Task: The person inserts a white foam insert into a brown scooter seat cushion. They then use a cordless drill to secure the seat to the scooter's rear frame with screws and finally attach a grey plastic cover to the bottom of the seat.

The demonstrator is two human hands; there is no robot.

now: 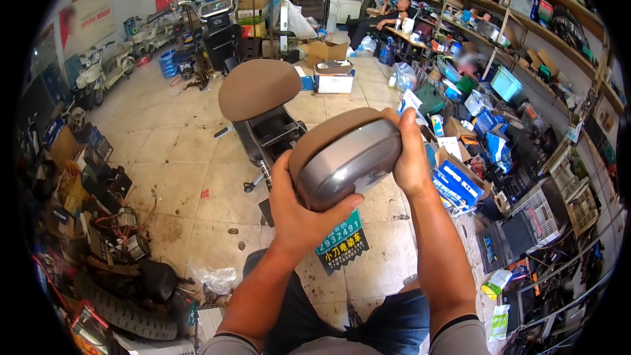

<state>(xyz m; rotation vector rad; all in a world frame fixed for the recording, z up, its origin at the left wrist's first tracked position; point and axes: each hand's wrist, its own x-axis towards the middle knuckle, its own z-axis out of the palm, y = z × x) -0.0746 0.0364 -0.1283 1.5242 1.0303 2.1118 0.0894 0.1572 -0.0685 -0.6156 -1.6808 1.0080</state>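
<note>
Both hands hold up what looks like a scooter backrest [358, 158], with a brown padded face and a glossy grey plastic shell. My left hand [302, 213] is wrapped round its left end, thumb on the shell. My right hand [412, 154] grips the right end, thumb upward. Beyond and below stands an electric scooter, its brown seat [259, 89] tilted up and the black compartment [273, 128] beneath it uncovered. A teal plate [342, 230] with a black lower part hangs at the scooter's rear, below the held piece. My hands partly hide the scooter's rear.
Boxes, tools and parts pile up along the right, under a loaded shelf [526, 10]. At the left lie a tyre [125, 309], wires and cartons. A white box [334, 82] stands on the tiled floor ahead. A person [381, 20] sits at the back; parked scooters [105, 72] stand far left.
</note>
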